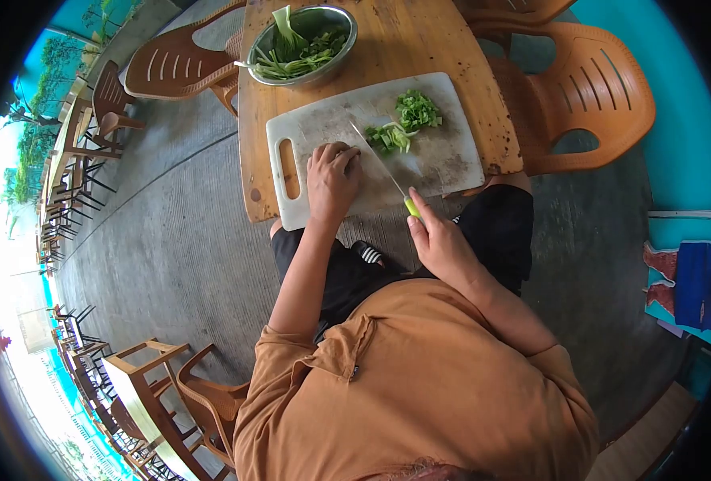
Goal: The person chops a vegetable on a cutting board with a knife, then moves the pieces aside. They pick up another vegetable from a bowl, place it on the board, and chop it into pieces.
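My right hand [442,244] grips the yellow-green handle of a knife [386,168], its thin blade pointing up and left over the cutting board. The white cutting board [323,120] is stained and has a handle slot at its left end. My left hand [333,178] rests on the board left of the blade, fingers curled and closed; what lies under them is hidden. Just right of the knife tip are cut pale-green stem pieces [391,139]. Beside them sits a small heap of chopped green leaves [419,110].
A metal bowl [354,40] of leafy greens [303,52] stands on the wooden table [403,40] beyond the board. Orange-brown plastic chairs flank the table, one at right [592,88] and one at left [171,68]. More tables and chairs line the left side.
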`<control>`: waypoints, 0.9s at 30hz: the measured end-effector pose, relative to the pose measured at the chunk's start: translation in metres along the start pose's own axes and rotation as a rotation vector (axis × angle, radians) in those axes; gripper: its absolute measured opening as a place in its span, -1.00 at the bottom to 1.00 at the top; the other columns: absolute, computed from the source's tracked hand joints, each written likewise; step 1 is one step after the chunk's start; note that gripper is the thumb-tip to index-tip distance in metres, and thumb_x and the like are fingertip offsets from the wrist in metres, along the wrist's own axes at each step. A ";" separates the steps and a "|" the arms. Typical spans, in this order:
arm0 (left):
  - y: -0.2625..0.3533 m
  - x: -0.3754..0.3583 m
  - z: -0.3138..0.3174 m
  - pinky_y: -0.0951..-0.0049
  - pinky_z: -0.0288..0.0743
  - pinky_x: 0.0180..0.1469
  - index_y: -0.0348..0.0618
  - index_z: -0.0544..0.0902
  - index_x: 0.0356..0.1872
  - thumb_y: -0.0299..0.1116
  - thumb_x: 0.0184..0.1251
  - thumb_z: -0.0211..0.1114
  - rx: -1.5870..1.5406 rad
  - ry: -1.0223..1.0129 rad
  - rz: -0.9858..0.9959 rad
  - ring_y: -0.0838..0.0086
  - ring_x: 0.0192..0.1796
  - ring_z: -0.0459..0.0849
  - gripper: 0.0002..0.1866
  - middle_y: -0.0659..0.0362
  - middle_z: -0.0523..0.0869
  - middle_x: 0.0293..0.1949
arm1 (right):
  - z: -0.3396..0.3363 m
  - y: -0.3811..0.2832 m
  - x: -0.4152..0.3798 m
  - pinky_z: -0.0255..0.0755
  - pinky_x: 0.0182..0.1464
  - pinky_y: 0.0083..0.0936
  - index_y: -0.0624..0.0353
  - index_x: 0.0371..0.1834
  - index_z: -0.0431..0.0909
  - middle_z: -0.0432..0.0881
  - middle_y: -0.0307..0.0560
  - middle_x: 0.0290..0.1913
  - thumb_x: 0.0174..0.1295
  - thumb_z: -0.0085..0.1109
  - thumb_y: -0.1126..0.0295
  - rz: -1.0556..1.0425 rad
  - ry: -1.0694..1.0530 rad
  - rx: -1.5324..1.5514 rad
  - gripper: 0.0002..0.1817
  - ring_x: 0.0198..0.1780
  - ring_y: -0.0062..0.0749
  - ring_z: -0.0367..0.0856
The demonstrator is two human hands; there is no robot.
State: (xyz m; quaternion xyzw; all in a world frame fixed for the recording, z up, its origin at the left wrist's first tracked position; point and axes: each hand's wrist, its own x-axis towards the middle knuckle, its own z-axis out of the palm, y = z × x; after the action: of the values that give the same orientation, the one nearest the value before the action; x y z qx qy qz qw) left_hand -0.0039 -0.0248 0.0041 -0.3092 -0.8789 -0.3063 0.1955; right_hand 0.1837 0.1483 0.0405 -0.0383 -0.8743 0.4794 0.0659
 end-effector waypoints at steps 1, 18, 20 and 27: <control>-0.001 0.000 -0.001 0.15 0.60 0.24 -0.16 0.88 -0.08 -0.46 0.34 0.48 0.005 -0.011 0.005 0.15 0.13 0.74 -0.83 0.15 0.82 -0.02 | -0.004 -0.002 -0.001 0.68 -0.01 0.13 0.38 0.65 0.30 0.75 0.59 -0.03 0.66 0.11 0.32 -0.001 0.004 0.002 -0.40 0.00 0.47 0.77; 0.002 0.008 0.008 0.13 0.61 0.23 -0.23 0.82 -0.06 -0.46 0.40 0.48 -0.038 -0.053 -0.023 0.10 0.08 0.75 -0.84 0.08 0.84 -0.06 | -0.018 0.001 -0.012 0.65 0.05 0.15 0.27 0.69 0.30 0.73 0.62 0.04 0.70 0.07 0.23 0.042 -0.015 0.083 -0.39 0.06 0.54 0.73; 0.001 0.006 0.007 0.14 0.60 0.24 -0.21 0.82 -0.11 -0.44 0.38 0.50 -0.049 -0.024 0.035 0.12 0.08 0.75 -0.86 0.10 0.84 -0.06 | -0.020 -0.001 -0.013 0.65 0.09 0.13 0.27 0.69 0.29 0.72 0.61 0.08 0.70 0.07 0.23 0.072 -0.031 0.101 -0.39 0.10 0.53 0.72; 0.000 0.002 0.012 0.15 0.59 0.24 -0.19 0.83 -0.15 -0.42 0.35 0.51 -0.051 0.026 0.019 0.16 0.09 0.75 -0.88 0.14 0.83 -0.06 | -0.022 -0.008 -0.018 0.62 0.21 0.10 0.28 0.70 0.27 0.69 0.57 0.23 0.70 0.06 0.24 0.118 -0.093 0.142 -0.39 0.20 0.53 0.69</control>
State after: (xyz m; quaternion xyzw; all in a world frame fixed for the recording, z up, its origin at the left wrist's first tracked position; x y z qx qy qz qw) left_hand -0.0074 -0.0164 -0.0038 -0.3184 -0.8652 -0.3309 0.2016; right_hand 0.2048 0.1597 0.0572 -0.0627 -0.8364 0.5445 -0.0008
